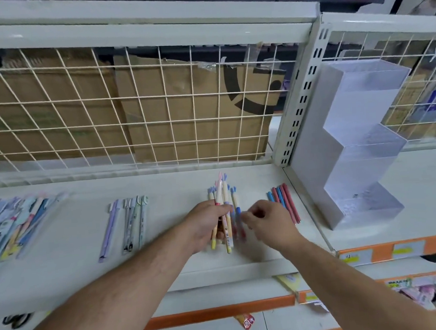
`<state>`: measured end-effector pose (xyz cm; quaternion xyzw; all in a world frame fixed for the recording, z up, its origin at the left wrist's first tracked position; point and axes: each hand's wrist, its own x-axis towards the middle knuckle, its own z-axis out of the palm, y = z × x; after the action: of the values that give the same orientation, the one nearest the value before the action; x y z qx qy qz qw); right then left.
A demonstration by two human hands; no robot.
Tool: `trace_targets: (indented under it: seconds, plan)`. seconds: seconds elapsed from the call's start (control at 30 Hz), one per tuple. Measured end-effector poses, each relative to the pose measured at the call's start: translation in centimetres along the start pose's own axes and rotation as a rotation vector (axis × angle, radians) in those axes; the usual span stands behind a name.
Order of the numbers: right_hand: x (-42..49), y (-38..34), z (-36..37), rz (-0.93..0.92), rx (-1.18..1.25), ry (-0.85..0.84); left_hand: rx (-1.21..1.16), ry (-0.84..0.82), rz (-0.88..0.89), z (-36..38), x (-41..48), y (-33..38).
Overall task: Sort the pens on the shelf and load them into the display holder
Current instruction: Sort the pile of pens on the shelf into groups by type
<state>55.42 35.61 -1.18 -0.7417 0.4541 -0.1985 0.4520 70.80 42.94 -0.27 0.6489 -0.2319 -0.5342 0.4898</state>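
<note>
Pens (223,199) sit bunched in the left hand (207,223), which grips them over the shelf (65,276). At its three o'clock the right hand (269,220) curls, fingertips by a blurred pen; whether it pinches one I cannot tell. At two o'clock stands the holder (351,156), with red and blue pens (285,204) lying between.

No legible text or labels

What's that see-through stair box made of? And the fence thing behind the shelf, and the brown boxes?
The display holder looks like frosted clear plastic, probably acrylic: light passes through its flat, sharp-edged steps. The wire grid seems metal with cream paint: thin, straight, crossing rods. The boxes look like plain brown cardboard, creased and taped.
</note>
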Motion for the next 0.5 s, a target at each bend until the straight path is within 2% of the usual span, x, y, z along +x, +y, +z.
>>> trace_targets:
  seconds: [0.1, 0.27, 0.33, 0.5]
  plan:
    - [-0.5, -1.8, 1.5, 0.029, 0.219, -0.151, -0.060, -0.027, 0.000, -0.6, 0.0, 0.1]
    - [-0.2, -3.0, 3.4, 0.067, 0.223, -0.129, -0.085, -0.061, -0.008, -2.0, -0.2, 0.4]
    - [0.3, -3.1, 3.8, 0.082, 0.190, -0.100, -0.100, -0.058, -0.007, -2.5, -0.1, 0.5]
    - [1.2, -2.7, 3.9, 0.136, -0.085, 0.087, -0.078, 0.059, -0.068, -3.9, 0.4, 0.2]
